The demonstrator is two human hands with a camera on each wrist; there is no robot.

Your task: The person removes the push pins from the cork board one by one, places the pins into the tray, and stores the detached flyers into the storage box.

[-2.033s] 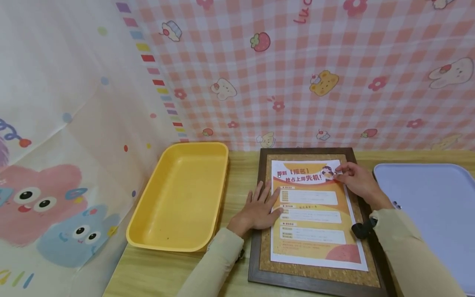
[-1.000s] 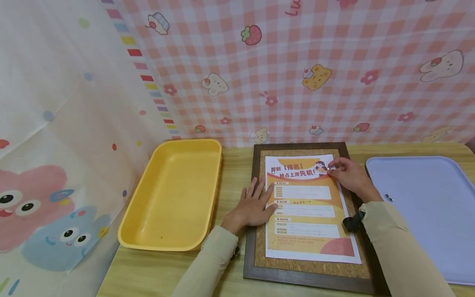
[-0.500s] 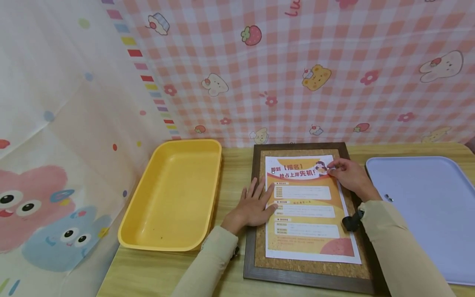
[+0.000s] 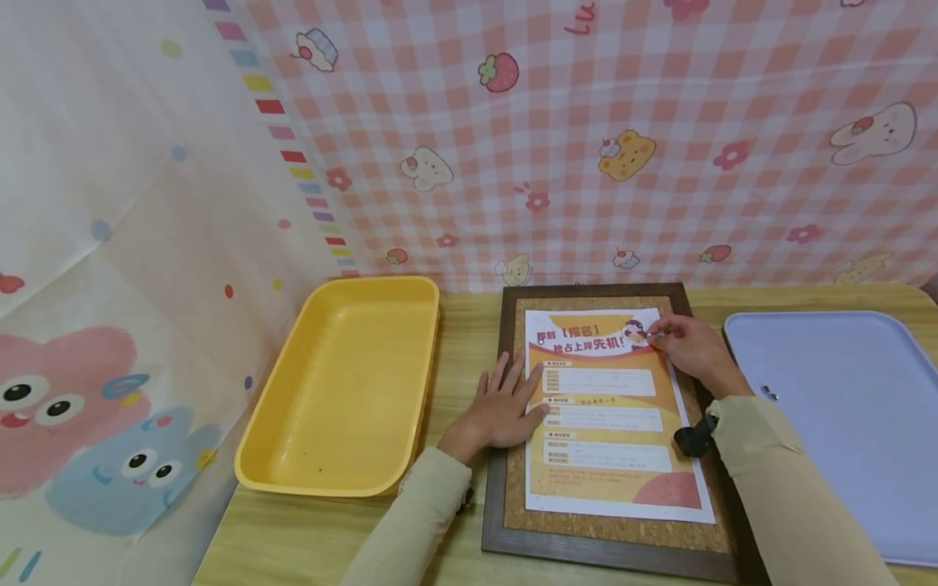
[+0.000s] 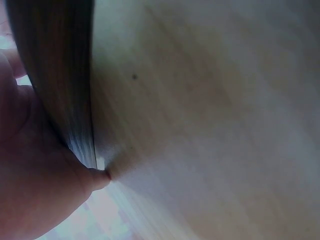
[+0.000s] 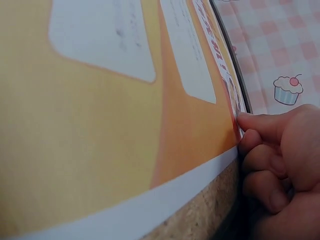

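A printed orange-and-white poster lies on a cork board with a dark wooden frame. My left hand rests flat across the frame's left side, spread fingertips on the poster's left edge; the left wrist view shows that hand beside the dark frame. At the poster's upper right corner, my right hand pinches a small silvery push pin between thumb and index finger. The pin's tip is hidden. Another small pin stands at the upper left corner.
A yellow tray sits left of the board. On the right is a lavender tray with a few small metallic pins in it. A pink checked cloth hangs behind the wooden table.
The head view has shifted slightly since two seconds ago. Both hands keep their places on the board, the right one still at the push pin, which now shows a little more between the fingertips.
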